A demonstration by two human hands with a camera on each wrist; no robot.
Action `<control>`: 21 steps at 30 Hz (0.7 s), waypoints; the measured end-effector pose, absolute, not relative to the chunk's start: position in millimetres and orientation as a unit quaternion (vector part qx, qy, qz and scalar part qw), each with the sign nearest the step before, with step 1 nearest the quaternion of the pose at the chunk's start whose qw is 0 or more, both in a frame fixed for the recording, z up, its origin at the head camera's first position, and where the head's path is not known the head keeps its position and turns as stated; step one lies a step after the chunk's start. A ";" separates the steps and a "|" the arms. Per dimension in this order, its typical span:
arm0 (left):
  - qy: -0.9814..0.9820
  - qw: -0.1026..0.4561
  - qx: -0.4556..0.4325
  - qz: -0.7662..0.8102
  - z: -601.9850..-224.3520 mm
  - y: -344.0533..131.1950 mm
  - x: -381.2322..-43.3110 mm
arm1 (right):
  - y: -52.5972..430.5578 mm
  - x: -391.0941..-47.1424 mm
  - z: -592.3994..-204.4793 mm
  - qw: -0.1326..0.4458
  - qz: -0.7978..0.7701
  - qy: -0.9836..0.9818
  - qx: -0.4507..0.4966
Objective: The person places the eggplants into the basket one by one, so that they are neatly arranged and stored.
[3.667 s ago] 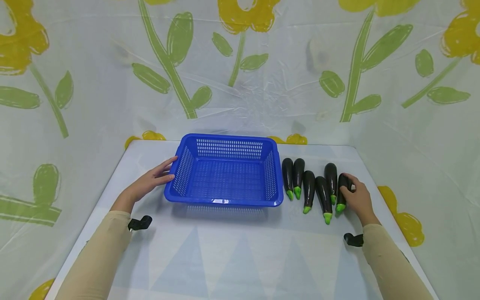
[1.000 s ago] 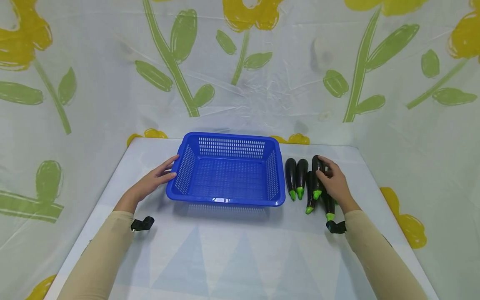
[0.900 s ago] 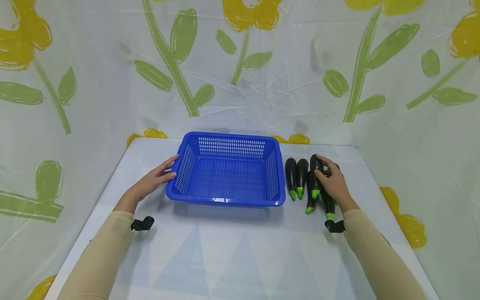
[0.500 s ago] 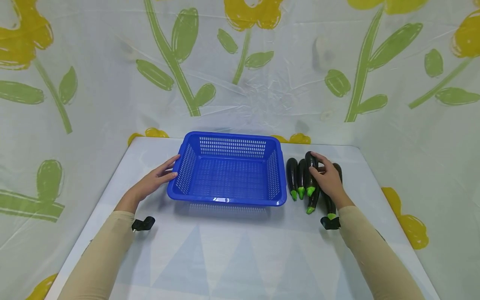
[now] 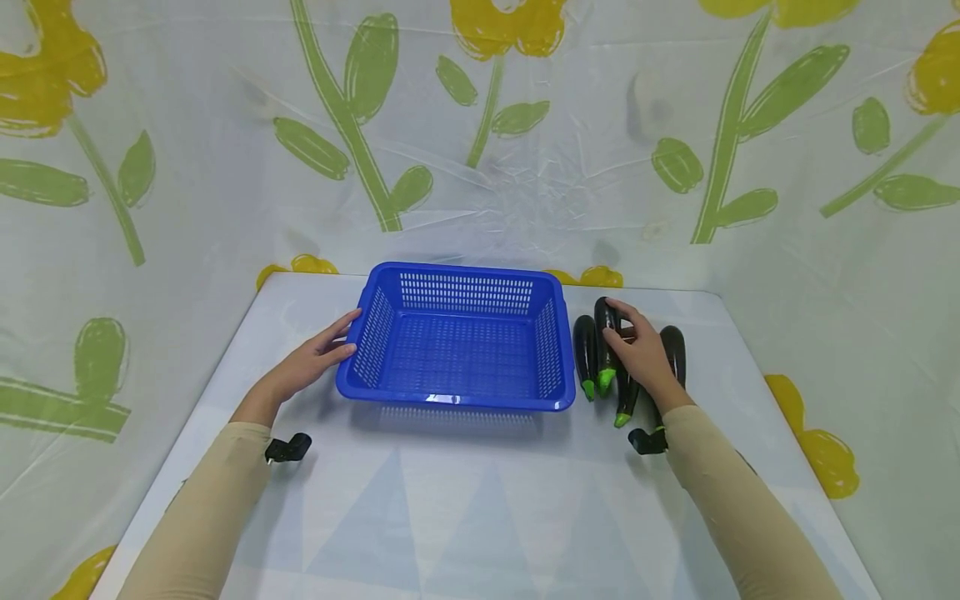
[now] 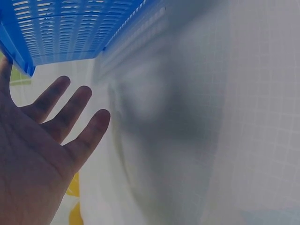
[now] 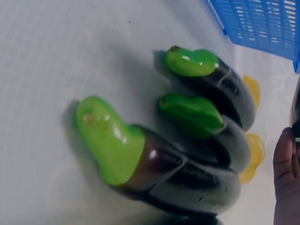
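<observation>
A blue plastic basket [image 5: 457, 354] with perforated sides stands on the table, tipped slightly towards me. My left hand [image 5: 303, 367] touches its left rim; in the left wrist view the hand [image 6: 37, 140] has its fingers spread and straight. My right hand [image 5: 641, 346] holds a dark eggplant [image 5: 606, 362] with a green stem end above the others, just right of the basket. Several more eggplants lie under and beside that hand, among them one at the left [image 5: 585, 358] and one at the right [image 5: 674, 354]. In the right wrist view, several eggplants [image 7: 192, 183] rest on the table below the hand.
The white table [image 5: 465, 508] has pale blue triangles near its front. Behind and to both sides hangs a sheet [image 5: 570, 167] printed with yellow flowers and green leaves. Black wrist cameras [image 5: 288, 447] sit on both sleeves.
My right hand has taken the rightmost eggplant, lifted it and carried it left over the others towards the basket. The left hand has stayed at the basket's rim.
</observation>
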State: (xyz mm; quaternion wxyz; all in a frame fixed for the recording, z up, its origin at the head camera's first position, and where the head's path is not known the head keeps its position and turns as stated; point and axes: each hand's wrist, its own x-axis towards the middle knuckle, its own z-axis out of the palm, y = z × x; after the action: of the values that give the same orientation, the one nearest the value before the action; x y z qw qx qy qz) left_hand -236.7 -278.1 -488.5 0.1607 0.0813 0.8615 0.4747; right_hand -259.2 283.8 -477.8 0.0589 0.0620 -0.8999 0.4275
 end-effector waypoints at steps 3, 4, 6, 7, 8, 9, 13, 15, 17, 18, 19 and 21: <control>0.863 0.160 0.082 0.473 -488.8 -278.2 -236.6 | 279.5 -260.7 -476.7 0.062 0.428 -0.899 0.066; 0.863 0.160 0.082 0.472 -488.8 -278.3 -236.6 | 278.3 -261.2 -476.2 0.062 0.429 -0.899 0.067; 0.863 0.160 0.083 0.473 -488.6 -278.2 -236.4 | 275.6 -262.1 -474.8 0.062 0.431 -0.898 0.068; 0.862 0.159 0.084 0.473 -488.3 -278.0 -236.3 | 274.4 -262.3 -473.9 0.062 0.433 -0.897 0.068; 0.862 0.159 0.084 0.474 -488.2 -278.0 -236.2 | 273.2 -262.5 -472.8 0.063 0.435 -0.896 0.069; 0.862 0.159 0.085 0.475 -488.0 -277.9 -236.1 | 272.1 -262.7 -471.6 0.063 0.437 -0.894 0.069; 0.862 0.157 0.084 0.475 -488.0 -277.8 -235.8 | 267.1 -263.5 -466.7 0.063 0.443 -0.891 0.074; 0.863 0.156 0.084 0.473 -488.2 -277.6 -235.7 | 264.1 -263.9 -464.2 0.061 0.446 -0.890 0.076; 0.863 0.156 0.084 0.472 -488.6 -277.6 -235.8 | 261.2 -264.5 -462.1 0.060 0.449 -0.888 0.079; 0.863 0.156 0.084 0.472 -488.6 -277.5 -235.8 | 259.6 -264.8 -461.2 0.059 0.451 -0.887 0.080; 0.863 0.156 0.084 0.473 -488.7 -277.6 -235.9 | 257.9 -265.2 -460.1 0.058 0.453 -0.886 0.082; 0.863 0.157 0.085 0.473 -488.7 -277.6 -236.0 | 254.4 -265.7 -458.2 0.057 0.458 -0.883 0.087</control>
State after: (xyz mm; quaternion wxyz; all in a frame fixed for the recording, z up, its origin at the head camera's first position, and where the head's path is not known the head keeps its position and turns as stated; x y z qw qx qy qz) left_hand -236.0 -277.6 -488.7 0.1566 0.0850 0.8628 0.4732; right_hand -265.7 254.4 -458.2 0.0571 0.0867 -0.8828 0.4582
